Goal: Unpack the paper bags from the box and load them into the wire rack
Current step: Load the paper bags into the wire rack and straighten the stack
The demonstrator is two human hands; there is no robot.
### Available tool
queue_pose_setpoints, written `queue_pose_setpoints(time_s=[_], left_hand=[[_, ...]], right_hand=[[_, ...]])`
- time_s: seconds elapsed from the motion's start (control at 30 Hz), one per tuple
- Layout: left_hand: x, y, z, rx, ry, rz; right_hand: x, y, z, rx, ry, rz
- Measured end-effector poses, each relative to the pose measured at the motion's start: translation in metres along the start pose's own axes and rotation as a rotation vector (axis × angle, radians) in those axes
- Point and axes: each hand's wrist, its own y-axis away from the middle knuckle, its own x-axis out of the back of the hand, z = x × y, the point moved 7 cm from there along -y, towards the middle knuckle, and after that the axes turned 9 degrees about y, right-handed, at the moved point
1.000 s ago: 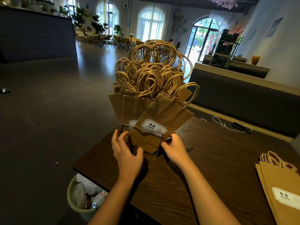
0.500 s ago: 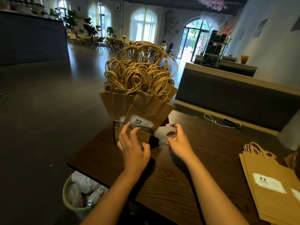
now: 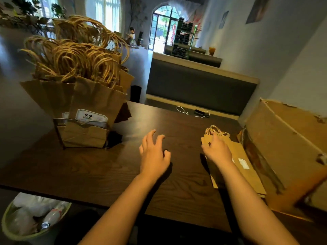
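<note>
A wire rack at the table's left end is packed with upright brown paper bags, their twisted handles fanning upward; the front bag has a white 9.9 label. A flat stack of brown paper bags lies on the table at the right, beside a worn cardboard box. My right hand rests on the top end of that stack, just below the handles, fingers bent over the stack's edge. My left hand hovers over the bare table with fingers spread, holding nothing.
The dark wooden table carries a white cable and a small black device at its far edge. A padded bench back stands behind it. A bin with rubbish sits on the floor at lower left.
Both hands have left the rack and swung right. My right hand now lies on the flat stack of bags; my left hand is over the middle of the table. The view has turned right.
</note>
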Motion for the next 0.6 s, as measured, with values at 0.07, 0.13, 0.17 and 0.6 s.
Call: queue_pose_setpoints(time_s=[0.07, 0.13, 0.17, 0.6], left_hand=[[-0.035, 0.002, 0.004, 0.023, -0.013, -0.202], [-0.07, 0.012, 0.009, 0.043, -0.045, -0.377], [-0.081, 0.018, 0.009, 0.02, -0.118, -0.436], [-0.097, 0.029, 0.018, -0.111, -0.264, -0.463]], right_hand=[[-0.006, -0.006, 0.046, -0.157, 0.132, -0.06], [-0.026, -0.004, 0.086, -0.266, 0.189, -0.174], [-0.038, 0.001, 0.095, -0.278, 0.191, -0.206], [-0.031, 0.023, 0.092, -0.197, -0.156, 0.213]])
